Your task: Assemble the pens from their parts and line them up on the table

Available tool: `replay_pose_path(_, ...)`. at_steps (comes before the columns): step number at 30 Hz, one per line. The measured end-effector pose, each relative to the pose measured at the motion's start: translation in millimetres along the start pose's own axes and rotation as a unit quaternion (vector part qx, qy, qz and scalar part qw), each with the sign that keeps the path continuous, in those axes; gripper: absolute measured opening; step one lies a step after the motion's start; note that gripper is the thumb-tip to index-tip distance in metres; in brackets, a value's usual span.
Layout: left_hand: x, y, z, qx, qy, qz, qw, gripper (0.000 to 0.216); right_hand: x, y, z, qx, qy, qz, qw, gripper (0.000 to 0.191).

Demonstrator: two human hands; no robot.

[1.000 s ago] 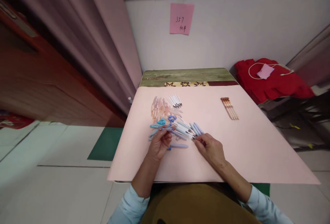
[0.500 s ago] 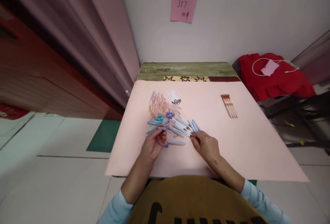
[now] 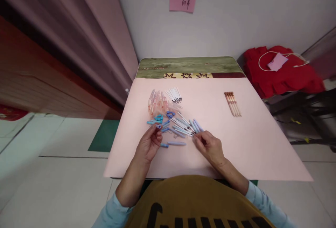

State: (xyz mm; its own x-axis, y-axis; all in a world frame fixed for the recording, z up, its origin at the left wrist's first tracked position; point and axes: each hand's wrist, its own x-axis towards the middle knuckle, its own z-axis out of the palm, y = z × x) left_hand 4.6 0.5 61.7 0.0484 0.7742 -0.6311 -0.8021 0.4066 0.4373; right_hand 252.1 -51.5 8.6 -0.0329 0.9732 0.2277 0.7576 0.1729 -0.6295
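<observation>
Head view: left hand (image 3: pixel 149 144) sat at the near-left edge of the pile, thumb and forefinger pinched on a small blue cap (image 3: pixel 158 126), held just clear of the pink sheet (image 3: pixel 236 144). Tip grip, probably because the piece is tiny. Right hand (image 3: pixel 210 147) lay low on the sheet, fingertips (image 3: pixel 197 137) at the near ends of the blue barrels (image 3: pixel 195 126); couldn't tell if they gripped one or only touched. One lone blue barrel (image 3: pixel 177 143) lay between the hands, apart from the heap. Parts were grouped by kind: pink barrels (image 3: pixel 155 102) far left, white refills (image 3: pixel 175 95) just beside them, blue pieces nearer. Looked like a way to keep kinds unmixed and within reach. Brown pens (image 3: pixel 232 104) lay side by side well off to the right, likely kept clear of the loose parts. Sheet covered most of the worktop (image 3: pixel 189 68).
</observation>
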Motion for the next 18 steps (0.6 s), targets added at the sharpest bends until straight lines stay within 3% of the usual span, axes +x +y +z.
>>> replay_pose_path(4, -4, -2, -1, -0.011, -0.011, -0.008, 1.000, 0.013, -9, 1, -7, 0.027, 0.042, 0.017, 0.999, 0.018)
replay_pose_path(9, -3, -12, -3, -0.017, -0.023, -0.001, 1.000, 0.004, -15, 9, -8, 0.142, 0.110, 0.150, 0.972, 0.022)
replay_pose_path(13, -1, -26, -5, 0.006, -0.030, -0.019, 0.999, 0.011, -12, 12, -9, 0.255, 0.108, 0.230, 0.933, 0.030)
replay_pose_path(18, -11, -49, 1, 0.062, -0.057, -0.039, 0.996, 0.017, -6, -4, -10, 0.301, 0.096, 0.232, 0.920, 0.030)
